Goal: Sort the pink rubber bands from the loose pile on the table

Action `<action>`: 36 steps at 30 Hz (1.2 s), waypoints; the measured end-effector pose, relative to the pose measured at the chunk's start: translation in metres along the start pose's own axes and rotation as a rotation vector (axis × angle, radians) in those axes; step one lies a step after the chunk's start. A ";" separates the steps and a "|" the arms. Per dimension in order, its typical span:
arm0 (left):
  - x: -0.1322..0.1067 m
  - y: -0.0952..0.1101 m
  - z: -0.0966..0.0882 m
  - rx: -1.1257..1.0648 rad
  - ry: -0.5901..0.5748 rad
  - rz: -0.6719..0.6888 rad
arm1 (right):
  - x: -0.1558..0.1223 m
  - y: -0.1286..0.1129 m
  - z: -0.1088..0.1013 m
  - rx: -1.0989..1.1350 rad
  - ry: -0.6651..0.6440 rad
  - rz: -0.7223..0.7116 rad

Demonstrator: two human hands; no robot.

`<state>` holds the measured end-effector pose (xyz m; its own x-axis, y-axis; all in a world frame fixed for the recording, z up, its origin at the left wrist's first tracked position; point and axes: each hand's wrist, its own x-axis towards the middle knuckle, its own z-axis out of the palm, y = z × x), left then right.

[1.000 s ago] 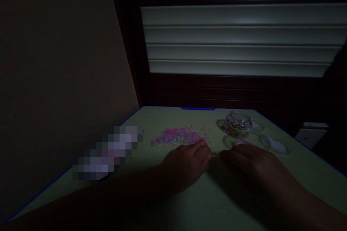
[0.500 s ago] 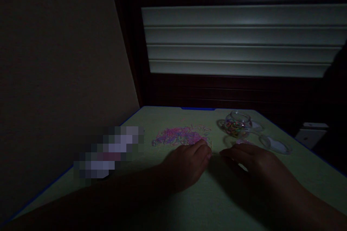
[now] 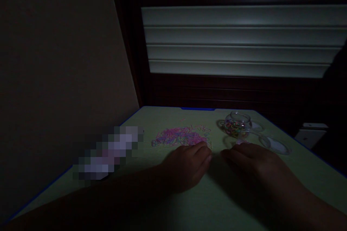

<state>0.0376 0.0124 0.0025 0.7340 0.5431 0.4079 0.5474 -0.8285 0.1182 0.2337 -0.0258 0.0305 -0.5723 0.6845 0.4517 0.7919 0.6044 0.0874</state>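
Under dim light, my left hand [image 3: 188, 166] is closed in a pinch at the near right edge of a pile of small pink and purple elastic bands [image 3: 179, 137]. My right hand [image 3: 251, 160] is also closed, thumb and fingers together, a short gap to the right of the left one. What either hand pinches is hidden or too small to make out. Beyond my right hand stands a clear open jar [image 3: 237, 124] partly filled with multicoloured bands. A clear round lid or container [image 3: 276, 145] lies just right of that hand's fingers.
The light green table [image 3: 217, 205] has a blue edge. At its left lies a pixelated, whitish object [image 3: 119, 146]. A wall [image 3: 67, 61] borders the left side, and a dark panel with pale slats [image 3: 238, 36] stands behind. White boxes [image 3: 311, 135] sit beyond the right edge.
A thin pale line showing between the fingertips of both hands earlier is no longer visible. My right hand's fingers have drawn closer together; my left hand has hardly moved.
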 end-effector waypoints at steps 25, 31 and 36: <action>0.000 0.000 -0.001 -0.041 0.017 0.027 | -0.004 0.015 -0.018 -0.592 -0.025 0.238; 0.000 0.000 -0.001 -0.033 0.005 0.016 | -0.007 0.017 -0.018 -0.603 -0.032 0.268; 0.000 -0.001 0.000 -0.040 0.000 0.030 | -0.006 0.017 -0.017 -0.619 -0.040 0.284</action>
<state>0.0369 0.0129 0.0027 0.7500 0.5177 0.4118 0.5086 -0.8493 0.1415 0.2545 -0.0261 0.0446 -0.3223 0.8040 0.4998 0.8817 0.0628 0.4676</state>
